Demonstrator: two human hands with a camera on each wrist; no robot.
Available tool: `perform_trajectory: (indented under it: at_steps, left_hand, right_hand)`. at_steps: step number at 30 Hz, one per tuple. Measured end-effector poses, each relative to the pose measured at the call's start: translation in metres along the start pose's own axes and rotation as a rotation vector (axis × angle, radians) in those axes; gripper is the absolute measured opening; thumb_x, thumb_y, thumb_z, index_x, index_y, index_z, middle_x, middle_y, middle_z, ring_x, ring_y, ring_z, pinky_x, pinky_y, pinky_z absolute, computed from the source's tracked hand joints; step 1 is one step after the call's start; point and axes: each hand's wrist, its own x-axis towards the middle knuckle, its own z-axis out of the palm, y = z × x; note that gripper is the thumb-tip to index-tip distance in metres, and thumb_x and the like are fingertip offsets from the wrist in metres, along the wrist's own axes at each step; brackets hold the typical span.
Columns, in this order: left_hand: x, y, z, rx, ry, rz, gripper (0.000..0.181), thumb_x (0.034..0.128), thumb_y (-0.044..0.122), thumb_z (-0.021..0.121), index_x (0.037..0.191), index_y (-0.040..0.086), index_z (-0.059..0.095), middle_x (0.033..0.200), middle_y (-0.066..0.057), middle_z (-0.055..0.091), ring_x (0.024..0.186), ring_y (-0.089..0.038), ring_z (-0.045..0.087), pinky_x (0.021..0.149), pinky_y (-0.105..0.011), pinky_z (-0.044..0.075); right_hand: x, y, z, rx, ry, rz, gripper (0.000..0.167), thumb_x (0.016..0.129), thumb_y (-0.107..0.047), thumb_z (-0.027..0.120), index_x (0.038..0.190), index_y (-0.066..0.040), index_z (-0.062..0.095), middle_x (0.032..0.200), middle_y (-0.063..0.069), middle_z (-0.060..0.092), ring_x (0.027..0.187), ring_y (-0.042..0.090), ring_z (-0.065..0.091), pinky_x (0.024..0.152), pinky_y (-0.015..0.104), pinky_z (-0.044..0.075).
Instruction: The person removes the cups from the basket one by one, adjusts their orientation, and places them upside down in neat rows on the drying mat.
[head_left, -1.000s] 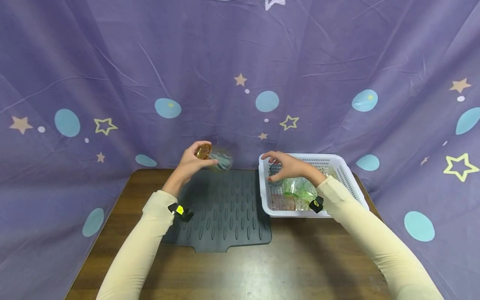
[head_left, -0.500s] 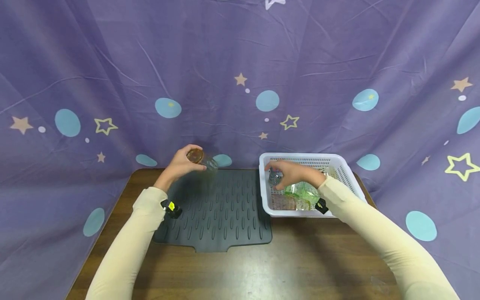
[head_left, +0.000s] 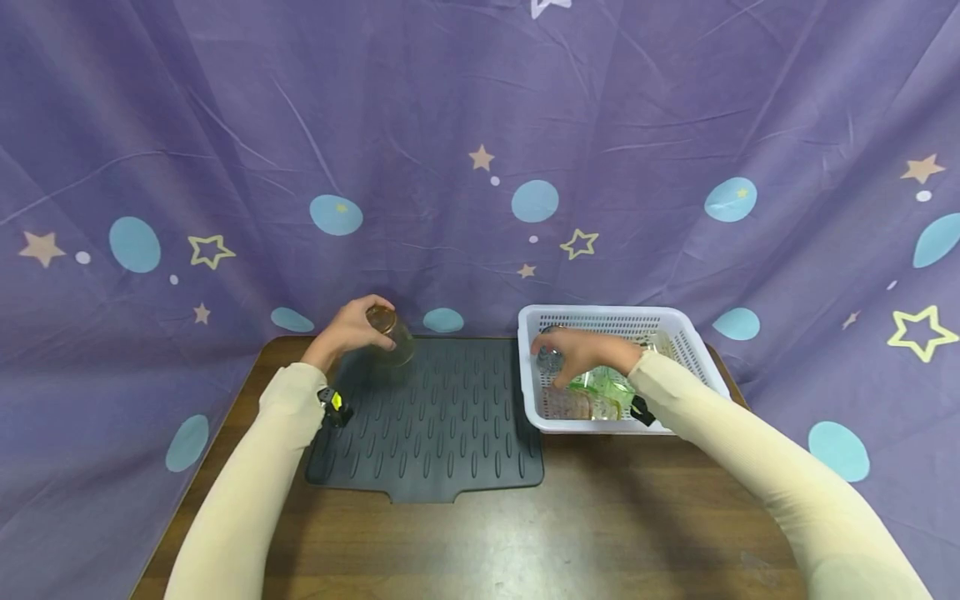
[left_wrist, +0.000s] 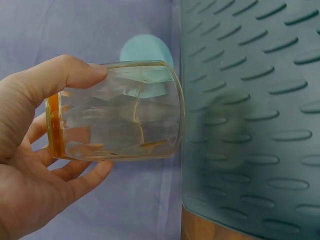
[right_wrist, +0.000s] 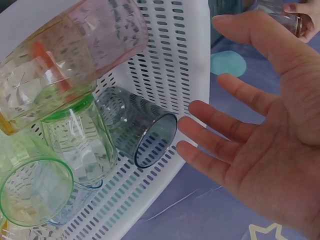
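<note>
My left hand (head_left: 351, 327) grips a clear drinking glass (left_wrist: 120, 110) by its amber base end, thumb on one side and fingers on the other. The glass is turned mouth-down and tilted over the back left of a dark ribbed drying mat (head_left: 450, 425); whether its rim touches the mat I cannot tell. Over the left side of a white basket (head_left: 529, 392), my right hand (head_left: 581, 352) reaches with thumb and fingers spread, holding nothing. Closest to its fingertips is a grey-blue glass (right_wrist: 137, 127), lying on its side in the right wrist view, apart from the fingers.
More glasses share the basket: green-tinted ones (right_wrist: 77, 135), a pink one (right_wrist: 117, 32) and a yellowish one (right_wrist: 30, 85). The basket stands against the mat's right edge on a wooden table (head_left: 480, 550). A purple curtain (head_left: 420, 125) hangs behind.
My left hand has moved left and slightly down with the glass, which now points more downward over the mat. My right hand has lowered into the basket towards the grey-blue glass.
</note>
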Motion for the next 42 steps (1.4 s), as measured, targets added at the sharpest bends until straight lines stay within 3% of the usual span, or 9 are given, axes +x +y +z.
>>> perform_trajectory:
  at_steps: [6, 14, 19, 26, 35, 42]
  left_hand:
    - [0.004, -0.011, 0.001, 0.059, 0.002, -0.017, 0.069, 0.0723, 0.007, 0.088, 0.134, 0.002, 0.057, 0.133, -0.024, 0.062, 0.123, -0.042, 0.056, 0.105, -0.055, 0.046]
    - [0.008, -0.024, 0.005, 0.039, 0.039, -0.078, 0.068, 0.0721, 0.003, 0.085, 0.133, 0.000, 0.056, 0.136, -0.026, 0.058, 0.126, -0.043, 0.053, 0.106, -0.055, 0.045]
    - [0.012, -0.029, 0.005, 0.075, 0.070, -0.091, 0.067, 0.0714, 0.002, 0.084, 0.133, -0.001, 0.056, 0.133, -0.027, 0.059, 0.123, -0.044, 0.054, 0.107, -0.055, 0.045]
    - [0.016, -0.047, 0.009, 0.108, 0.107, -0.086, 0.066, 0.0685, 0.001, 0.084, 0.129, -0.002, 0.059, 0.126, -0.026, 0.061, 0.117, -0.044, 0.056, 0.099, -0.053, 0.049]
    - [0.016, -0.060, 0.012, 0.138, 0.100, -0.090, 0.067, 0.0678, 0.002, 0.084, 0.129, -0.005, 0.058, 0.126, -0.030, 0.060, 0.116, -0.046, 0.056, 0.100, -0.056, 0.048]
    - [0.015, -0.060, 0.016, 0.147, 0.092, -0.096, 0.066, 0.0674, 0.000, 0.085, 0.128, -0.004, 0.058, 0.124, -0.030, 0.060, 0.115, -0.046, 0.056, 0.098, -0.055, 0.049]
  right_hand:
    - [0.005, 0.001, 0.003, 0.002, -0.066, 0.039, 0.070, 0.073, -0.013, 0.084, 0.136, -0.001, 0.055, 0.135, 0.018, 0.060, 0.127, 0.034, 0.057, 0.110, 0.047, 0.047]
    - [0.012, 0.002, 0.009, -0.056, -0.108, 0.001, 0.069, 0.074, -0.010, 0.083, 0.136, 0.004, 0.055, 0.134, 0.018, 0.061, 0.125, 0.033, 0.058, 0.109, 0.044, 0.048]
    - [0.015, 0.002, 0.012, -0.043, -0.141, 0.053, 0.071, 0.072, -0.006, 0.082, 0.136, 0.005, 0.055, 0.139, 0.021, 0.059, 0.131, 0.037, 0.055, 0.112, 0.045, 0.046]
    - [0.021, 0.002, 0.015, -0.028, -0.205, 0.120, 0.068, 0.072, -0.007, 0.081, 0.135, 0.002, 0.057, 0.142, 0.022, 0.057, 0.135, 0.040, 0.051, 0.114, 0.046, 0.043]
    - [0.023, 0.004, 0.022, -0.176, -0.260, 0.166, 0.067, 0.070, -0.016, 0.086, 0.131, -0.007, 0.060, 0.128, 0.018, 0.062, 0.115, 0.028, 0.060, 0.098, 0.040, 0.053]
    - [0.027, 0.008, 0.031, -0.192, -0.296, 0.169, 0.067, 0.070, -0.015, 0.088, 0.130, -0.002, 0.061, 0.109, 0.009, 0.065, 0.096, 0.017, 0.059, 0.088, 0.030, 0.054]
